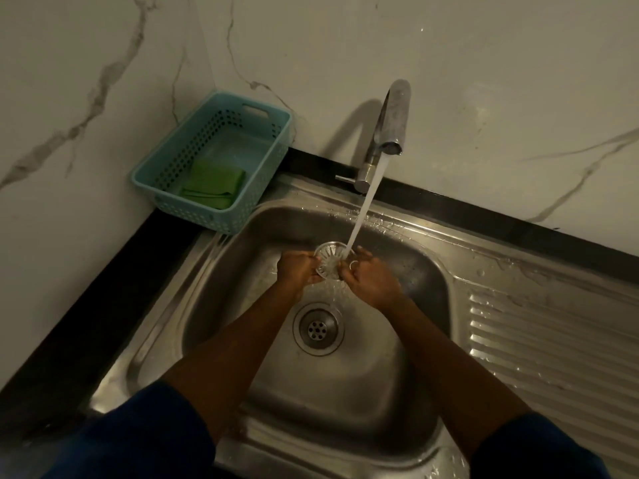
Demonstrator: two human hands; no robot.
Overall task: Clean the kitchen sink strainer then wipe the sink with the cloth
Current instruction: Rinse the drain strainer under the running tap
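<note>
The round metal strainer (330,259) is held over the steel sink (425,271), under the stream of water from the tap (389,126). My left hand (299,267) grips its left edge and my right hand (370,276) grips its right edge. Water splashes through it toward the open drain (318,329) below. A folded green cloth (212,184) lies inside the light blue basket (162,198) at the back left corner.
A ribbed draining board (553,340) extends to the right of the basin. A black countertop strip (86,305) borders the sink on the left and back. White marbled walls rise behind. The tap lever (345,179) sticks out left of the tap base.
</note>
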